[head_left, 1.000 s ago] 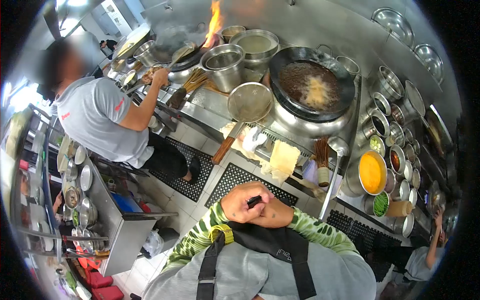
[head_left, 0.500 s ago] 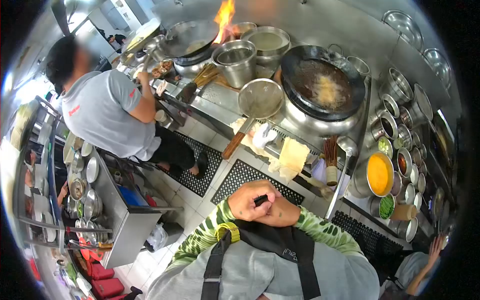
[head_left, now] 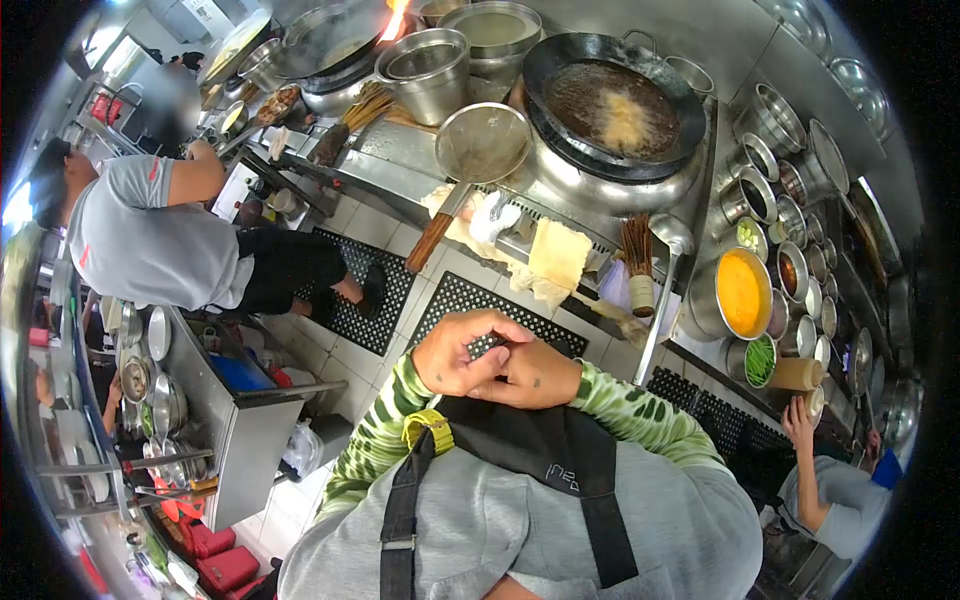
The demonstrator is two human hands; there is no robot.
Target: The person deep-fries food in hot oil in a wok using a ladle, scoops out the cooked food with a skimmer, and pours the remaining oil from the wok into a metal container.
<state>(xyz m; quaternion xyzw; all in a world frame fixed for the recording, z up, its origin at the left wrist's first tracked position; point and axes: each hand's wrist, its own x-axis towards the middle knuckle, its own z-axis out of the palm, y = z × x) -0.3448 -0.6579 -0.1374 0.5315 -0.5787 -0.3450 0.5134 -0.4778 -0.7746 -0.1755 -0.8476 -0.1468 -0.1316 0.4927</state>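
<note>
Before my apron [head_left: 520, 450], my two hands are together. My left hand [head_left: 455, 350] lies over the right with its fingers curled round it, and a dark gap shows between them. Below it, my right hand [head_left: 535, 375] shows its back; most of its fingers are hidden. Beyond them a wire strainer [head_left: 484, 143] with a wooden handle rests on the counter edge. A folded yellowish cloth [head_left: 558, 253], a bamboo brush [head_left: 639, 260] and a long-handled ladle [head_left: 671, 233] lie to its right. Pale food [head_left: 623, 120] fries in the dark oil of a large wok [head_left: 550, 125].
At left stands a co-worker [head_left: 150, 240]; another person's hand [head_left: 798, 425] touches a container at right. An orange-filled pot [head_left: 742, 293] and chopped greens [head_left: 760, 362] stand among bowls. A flame [head_left: 394, 20] rises at the back. A steel table [head_left: 265, 440] stands at left; floor mats [head_left: 455, 302] lie ahead.
My view has shifted, so the counter sits higher and further left. The co-worker at left has leaned and moved left. The person at right has brought a hand to a container. My hands stay together.
</note>
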